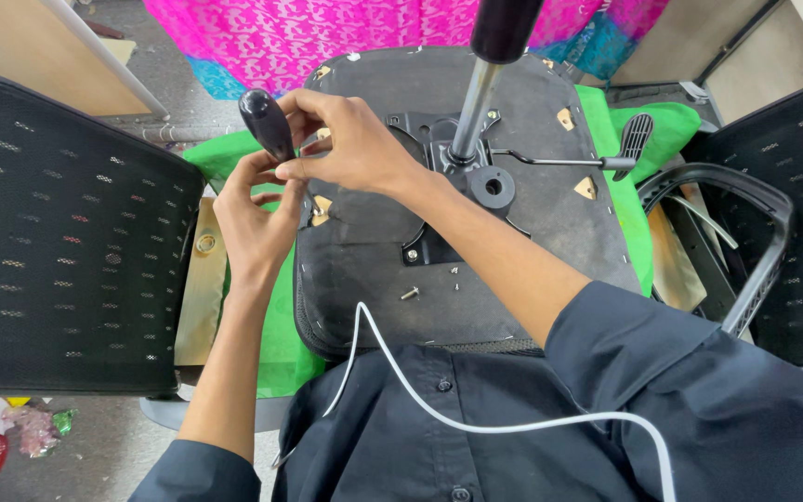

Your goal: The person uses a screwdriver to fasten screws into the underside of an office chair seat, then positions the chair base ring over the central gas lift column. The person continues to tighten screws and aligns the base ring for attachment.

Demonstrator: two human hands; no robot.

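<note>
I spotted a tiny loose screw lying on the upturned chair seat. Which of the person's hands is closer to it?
Left. The left hand is up and to the left of the loose screw, near the seat's edge. The right hand is higher up, farther away, with both hands on the black-handled screwdriver.

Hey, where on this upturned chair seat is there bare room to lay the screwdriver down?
Free: the seat underside right of the metal plate, below the lever; also the near strip by the loose screw. Crowded: the left edge, where the left hand and right hand hold the screwdriver, and around the gas cylinder.
</note>
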